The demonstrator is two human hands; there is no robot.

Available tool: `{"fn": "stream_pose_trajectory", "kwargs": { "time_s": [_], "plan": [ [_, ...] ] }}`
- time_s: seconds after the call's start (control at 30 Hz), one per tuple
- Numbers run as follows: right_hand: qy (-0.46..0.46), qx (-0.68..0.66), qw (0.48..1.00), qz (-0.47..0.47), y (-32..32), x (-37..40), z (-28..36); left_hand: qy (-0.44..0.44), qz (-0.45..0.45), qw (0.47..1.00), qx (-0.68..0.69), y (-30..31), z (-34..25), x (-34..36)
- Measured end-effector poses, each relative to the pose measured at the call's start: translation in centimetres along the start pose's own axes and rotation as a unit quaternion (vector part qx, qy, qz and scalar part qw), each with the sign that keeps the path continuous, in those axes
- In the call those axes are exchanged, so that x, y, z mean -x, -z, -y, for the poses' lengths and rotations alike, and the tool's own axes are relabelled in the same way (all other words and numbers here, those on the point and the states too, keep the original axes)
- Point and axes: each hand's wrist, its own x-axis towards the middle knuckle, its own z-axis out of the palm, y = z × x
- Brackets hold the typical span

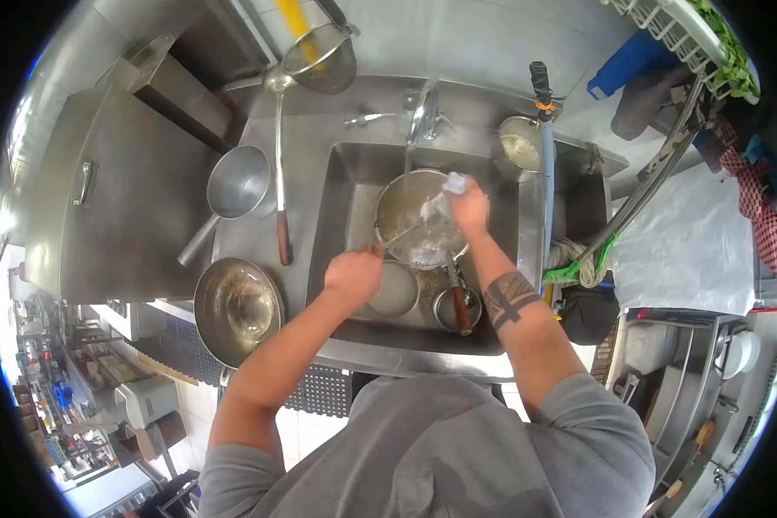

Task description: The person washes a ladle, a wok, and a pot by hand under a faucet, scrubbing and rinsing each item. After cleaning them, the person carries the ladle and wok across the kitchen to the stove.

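Observation:
My left hand [354,278] is closed around the handle of a long-handled utensil [401,236]. Its thin metal shaft reaches over a round metal pot [380,226] in the sink, and I cannot make out its head. My right hand [468,207] grips a pale, crumpled cloth-like thing [454,183] above the same pot, by the utensil's far end. Cloudy, foamy water [427,250] lies in the pot. Nearer me in the sink are a round pan with cloudy liquid [394,289] and a small metal container with a wooden-handled tool [462,312].
Water runs from the faucet [423,112]. Left of the sink lie a saucepan [238,183], a long ladle [281,164] and a wok [237,312]. A mesh strainer [330,60] hangs at the back. To the right are a small pot [521,147] and a blue pole [547,190].

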Motion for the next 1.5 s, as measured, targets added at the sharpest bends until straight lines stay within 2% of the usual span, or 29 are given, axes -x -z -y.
{"fn": "stream_pose_trajectory", "kwargs": {
  "time_s": [0.03, 0.07, 0.1, 0.27, 0.3, 0.33, 0.37, 0.43, 0.47, 0.5, 0.57, 0.6, 0.67, 0.73, 0.77, 0.8, 0.83, 0.9, 0.97, 1.03, 1.1, 1.13, 1.2, 1.23, 1.27, 1.3, 1.37, 1.43, 1.5],
  "plan": [
    [0.002, 0.001, 1.0, 0.001, -0.3, -0.1, 0.0, 0.002, -0.001, 1.0, 0.001, 0.4, 0.1, -0.1],
    [0.187, 0.084, 0.979, 0.021, -0.5, -0.2, -0.1, -0.001, -0.004, 1.0, -0.01, 0.8, 0.1, -0.4],
    [0.364, 0.163, 0.916, 0.041, -0.7, -0.2, -0.2, -0.003, -0.006, 1.0, -0.022, 1.1, 0.1, -0.5],
    [0.34, 0.211, 0.915, 0.044, 1.0, 0.6, 2.2, 0.037, -0.01, 0.998, 0.04, 1.9, -0.3, -0.1],
    [0.158, 0.109, 0.981, 0.019, 0.8, 0.4, 2.5, 0.046, -0.02, 0.997, 0.061, 1.1, -0.5, -0.1],
    [-0.031, 0.001, 0.999, -0.008, 0.2, 0.1, 2.4, 0.044, -0.021, 0.997, 0.06, 0.0, -1.0, -0.2],
    [-0.032, 0.002, 0.999, -0.01, -1.6, 0.2, 1.4, 0.05, -0.048, 0.993, 0.1, -1.5, -1.7, -0.5],
    [-0.015, -0.236, 0.957, -0.168, -6.6, 1.6, -0.8, 0.054, -0.075, 0.985, 0.143, -3.5, -2.7, -1.9],
    [-0.121, -0.379, 0.914, -0.08, -7.1, 3.8, 0.7, 0.061, -0.067, 0.977, 0.191, -4.5, -3.2, -2.6],
    [-0.223, -0.508, 0.832, 0.012, -7.7, 6.2, 2.2, 0.069, -0.057, 0.967, 0.237, -5.2, -3.3, -3.0],
    [-0.058, -0.306, 0.95, -0.003, -10.9, 8.9, 1.2, 0.096, -0.073, 0.943, 0.312, -6.2, -3.0, -3.4],
    [-0.059, -0.304, 0.951, -0.001, -10.9, 9.3, 0.3, 0.122, -0.089, 0.912, 0.38, -6.6, -2.7, -3.5],
    [0.049, -0.148, 0.981, 0.119, -8.5, 9.6, 0.4, 0.125, -0.084, 0.887, 0.436, -8.6, -1.8, -3.7],
    [0.093, -0.084, 0.986, 0.105, -5.7, 7.6, -0.1, 0.127, -0.077, 0.857, 0.493, -9.5, -1.3, -4.1],
    [0.137, -0.02, 0.986, 0.091, -4.0, 6.1, -0.4, 0.172, -0.057, 0.721, 0.669, -8.9, -1.4, -4.8],
    [0.124, -0.066, 0.989, 0.035, -1.2, 4.8, 1.3, 0.208, -0.035, 0.544, 0.812, -8.2, -1.7, -5.6],
    [0.111, -0.11, 0.987, -0.021, 1.4, 3.0, 2.9, 0.208, -0.035, 0.536, 0.817, -7.5, -1.9, -6.5],
    [0.087, -0.112, 0.987, -0.082, 4.0, -3.7, 1.9, 0.19, -0.049, 0.407, 0.892, -5.6, -1.9, -8.9],
    [0.006, -0.094, 0.98, -0.175, 7.3, -7.2, 4.9, 0.173, -0.056, 0.386, 0.904, -4.6, -1.6, -11.5],
    [0.004, -0.049, 0.973, -0.226, 8.9, -10.8, 4.1, 0.158, -0.063, 0.363, 0.916, -4.3, -1.2, -14.2],
    [-0.032, 0.169, 0.962, -0.212, 10.1, -10.6, 5.5, 0.172, -0.078, 0.248, 0.95, -4.2, -0.7, -17.3],
    [0.039, 0.198, 0.948, -0.247, 9.4, -8.9, 6.3, 0.158, -0.072, 0.213, 0.962, -4.5, -0.3, -18.8],
    [0.237, 0.127, 0.956, -0.119, 6.6, -8.8, 3.9, 0.15, -0.084, 0.178, 0.969, -4.9, 0.3, -21.7],
    [0.178, 0.054, 0.982, -0.021, 4.8, -6.2, 5.8, 0.146, -0.093, 0.152, 0.973, -5.3, 0.4, -23.0],
    [0.083, -0.218, 0.965, 0.119, 2.4, -4.7, 6.6, 0.147, -0.095, 0.141, 0.974, -5.4, 0.4, -24.2],
    [0.005, -0.387, 0.901, 0.195, 1.0, -2.7, 8.9, 0.167, -0.117, 0.136, 0.97, -5.6, 0.3, -25.4],
    [-0.041, -0.406, 0.874, 0.264, -1.4, -2.8, 10.2, 0.189, -0.142, 0.126, 0.963, -6.9, 1.0, -27.3],
    [-0.081, -0.347, 0.885, 0.3, -3.4, -3.6, 10.5, 0.121, -0.089, 0.048, 0.987, -8.9, 2.2, -28.2],
    [-0.08, -0.296, 0.896, 0.32, -3.8, -4.1, 10.9, 0.065, -0.074, 0.072, 0.993, -7.9, 2.2, -26.4]
  ]
}}
